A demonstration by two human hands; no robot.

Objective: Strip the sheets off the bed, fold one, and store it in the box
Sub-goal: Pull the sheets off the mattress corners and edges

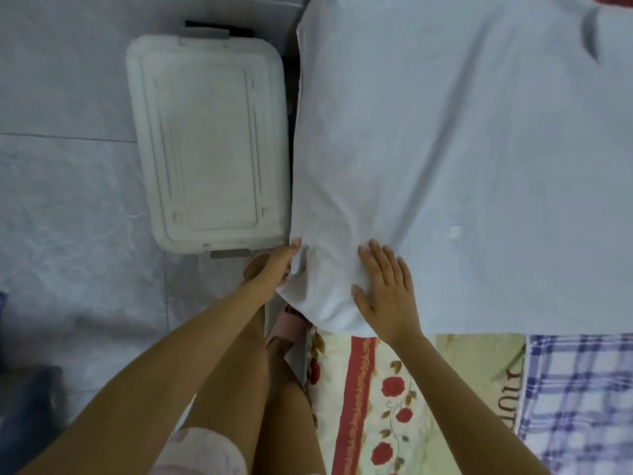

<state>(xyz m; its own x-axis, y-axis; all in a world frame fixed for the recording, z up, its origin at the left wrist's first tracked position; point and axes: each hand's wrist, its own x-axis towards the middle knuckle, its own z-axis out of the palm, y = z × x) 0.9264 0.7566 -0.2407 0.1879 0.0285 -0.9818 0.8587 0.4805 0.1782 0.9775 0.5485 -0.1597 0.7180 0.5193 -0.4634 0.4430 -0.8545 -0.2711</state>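
Sheet [462, 149]: white and spread wide, filling everything from 12 to 3 o'clock, and its near corner bunches up at 6 o'clock.
Floral cover [387, 399]: closest in at 5 o'clock, red roses and a red stripe, running under the sheet's near edge.
Plaid cloth [579, 399]: blue check at 4 o'clock, just beside the floral cover.
Sandal [286, 325]: pink, tucked just below the sheet's corner.
Left hand [274, 272]: clamped on that corner, fabric gathered in its fingers.
Right hand [387, 296]: flat on the sheet, fingers straight and spread, grasping nothing, at 3 o'clock of the left hand.
Box [209, 142]: white, lid on, at 10 o'clock, just beside the sheet's edge.
Floor [68, 200]: pale tiles under the box, out to 9 o'clock.
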